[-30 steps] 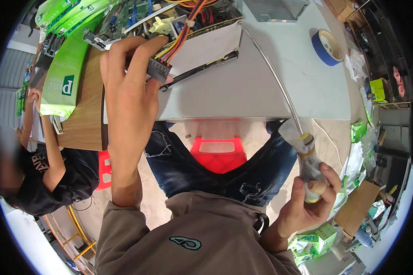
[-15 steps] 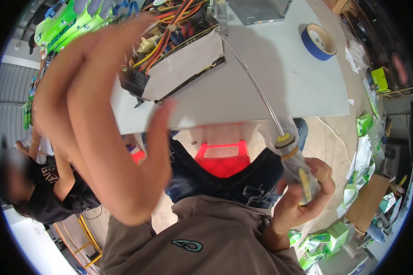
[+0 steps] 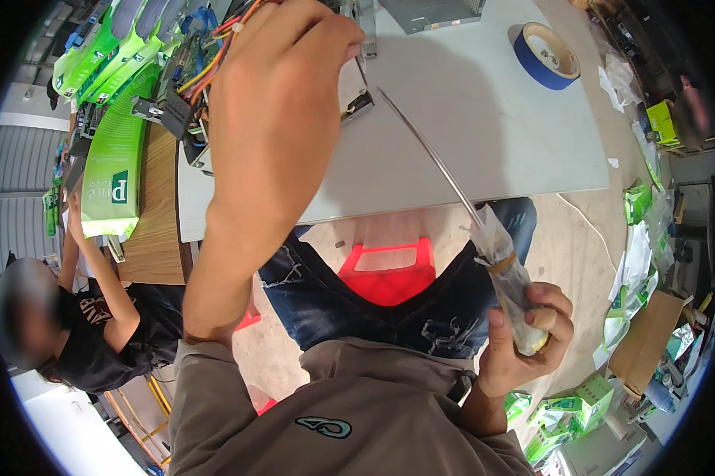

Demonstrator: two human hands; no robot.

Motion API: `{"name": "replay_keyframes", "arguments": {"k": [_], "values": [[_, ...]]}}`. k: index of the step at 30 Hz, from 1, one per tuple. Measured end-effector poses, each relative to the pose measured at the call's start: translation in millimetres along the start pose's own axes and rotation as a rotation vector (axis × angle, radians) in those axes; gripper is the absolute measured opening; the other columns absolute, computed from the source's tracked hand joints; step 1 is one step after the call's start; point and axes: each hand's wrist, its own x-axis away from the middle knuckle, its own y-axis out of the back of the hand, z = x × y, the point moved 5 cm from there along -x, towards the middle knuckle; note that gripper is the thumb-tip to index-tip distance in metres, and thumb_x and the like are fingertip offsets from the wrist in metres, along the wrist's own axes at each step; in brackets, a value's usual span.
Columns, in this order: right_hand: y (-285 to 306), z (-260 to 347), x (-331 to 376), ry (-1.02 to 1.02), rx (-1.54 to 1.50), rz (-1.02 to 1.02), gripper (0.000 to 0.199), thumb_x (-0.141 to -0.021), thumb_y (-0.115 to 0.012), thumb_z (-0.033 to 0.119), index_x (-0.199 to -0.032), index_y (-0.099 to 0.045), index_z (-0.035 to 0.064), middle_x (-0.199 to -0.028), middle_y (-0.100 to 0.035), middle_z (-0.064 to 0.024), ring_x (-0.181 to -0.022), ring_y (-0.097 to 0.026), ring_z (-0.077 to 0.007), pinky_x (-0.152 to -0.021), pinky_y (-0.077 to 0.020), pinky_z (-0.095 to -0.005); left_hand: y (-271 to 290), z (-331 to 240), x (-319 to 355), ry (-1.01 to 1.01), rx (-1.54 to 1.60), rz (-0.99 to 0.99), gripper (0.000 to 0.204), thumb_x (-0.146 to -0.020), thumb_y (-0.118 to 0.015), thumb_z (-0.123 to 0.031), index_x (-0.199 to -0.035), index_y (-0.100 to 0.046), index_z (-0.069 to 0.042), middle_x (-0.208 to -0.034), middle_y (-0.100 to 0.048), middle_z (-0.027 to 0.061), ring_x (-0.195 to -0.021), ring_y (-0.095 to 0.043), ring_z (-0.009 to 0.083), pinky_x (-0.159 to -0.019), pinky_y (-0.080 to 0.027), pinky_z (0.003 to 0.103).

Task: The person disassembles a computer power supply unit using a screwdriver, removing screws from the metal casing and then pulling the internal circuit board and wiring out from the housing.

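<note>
On the pale table in front of me sits an opened electronic unit point(image 3: 356, 105) with bundled orange, yellow and red wires point(image 3: 207, 75). My left hand point(image 3: 274, 119) reaches over it and hides most of it. Its fingers are bent and pressed together at the unit's right end, but what they grip is hidden. My right hand point(image 3: 524, 349), near my lap, is wrapped round the handle of a long screwdriver point(image 3: 433, 151). Clear plastic held by a rubber band covers that handle. The steel shaft slants up and left over the table; its tip appears just right of the unit.
A blue tape roll point(image 3: 544, 67) and a grey metal cover point(image 3: 433, 14) lie on the table. Green packages point(image 3: 115, 166) are stacked at left on a wooden table point(image 3: 159, 214), near another person point(image 3: 96, 317). A red stool point(image 3: 389, 274) stands below; a cardboard box point(image 3: 643, 341) is at right.
My left hand has swung right and forward onto the unit, its spread fingers drawing together. The screwdriver, still in my right hand, has dropped slightly, its tip coming away from the unit's corner.
</note>
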Motion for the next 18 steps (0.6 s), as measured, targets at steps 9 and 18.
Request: {"name": "replay_keyframes", "arguments": {"k": [9, 18], "values": [[-7.5, -10.2, 5.3, -0.049, -0.032, 0.018, 0.039, -0.078, -0.083, 0.0, -0.099, -0.05, 0.0067, -0.108, -0.061, -0.0181, -0.095, -0.059, -0.0261, -0.086, -0.0481, -0.0397, -6.8, 6.8, -1.9, -0.234, -0.004, -0.07, 0.012, -0.083, -0.073, 0.004, -0.092, -0.07, -0.004, -0.093, -0.068, 0.007, -0.087, -0.066, 0.0301, -0.079, -0.052, 0.037], [-10.8, -14.2, 8.0, -0.035, -0.061, 0.003, 0.04, -0.078, -0.083, 0.002, -0.099, -0.05, 0.0064, -0.109, -0.06, -0.0182, -0.097, -0.059, -0.0267, -0.087, -0.0483, -0.0408, -7.9, 6.2, -6.4, -0.115, 0.068, 0.168, 0.032, -0.079, -0.081, -0.003, -0.106, -0.066, -0.001, -0.1, -0.061, 0.0125, -0.095, -0.061, 0.0329, -0.084, -0.048, 0.041]]}}
